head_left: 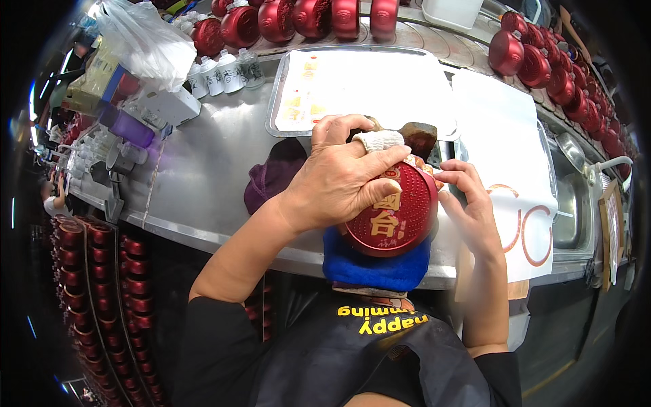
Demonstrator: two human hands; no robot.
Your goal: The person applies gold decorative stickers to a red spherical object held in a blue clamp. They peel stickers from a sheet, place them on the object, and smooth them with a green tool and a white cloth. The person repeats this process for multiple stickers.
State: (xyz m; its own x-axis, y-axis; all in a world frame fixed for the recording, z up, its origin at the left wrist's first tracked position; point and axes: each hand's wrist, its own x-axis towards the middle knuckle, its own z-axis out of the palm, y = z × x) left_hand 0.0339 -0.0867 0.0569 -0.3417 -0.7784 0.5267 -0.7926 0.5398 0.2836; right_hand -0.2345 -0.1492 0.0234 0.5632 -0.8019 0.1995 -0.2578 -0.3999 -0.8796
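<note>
A round red bottle (pixel 390 214) with raised dots and gold characters leans on a folded blue cloth (pixel 376 264) at the counter's front edge. My left hand (pixel 339 173) is closed over its upper left side, thumb lying across the face. A white knitted cloth piece (pixel 381 140) shows between those fingers; I cannot tell whether it wraps a finger or the bottle. On the bottle's right edge, the bent fingers of my right hand (pixel 468 200) press beside a patterned gold-and-red strip (pixel 422 163). Just beyond the hands is a dark brown worn block (pixel 418 138), partly hidden.
Behind lies a metal tray (pixel 272 112) with a white decal sheet (pixel 373 85). A white sheet with orange-red arcs (pixel 505 136) hangs over the front edge. Purple cloth (pixel 264 183), small white bottles (pixel 229 73), a sink (pixel 569 210) and rows of red bottles (pixel 312 17) surround me.
</note>
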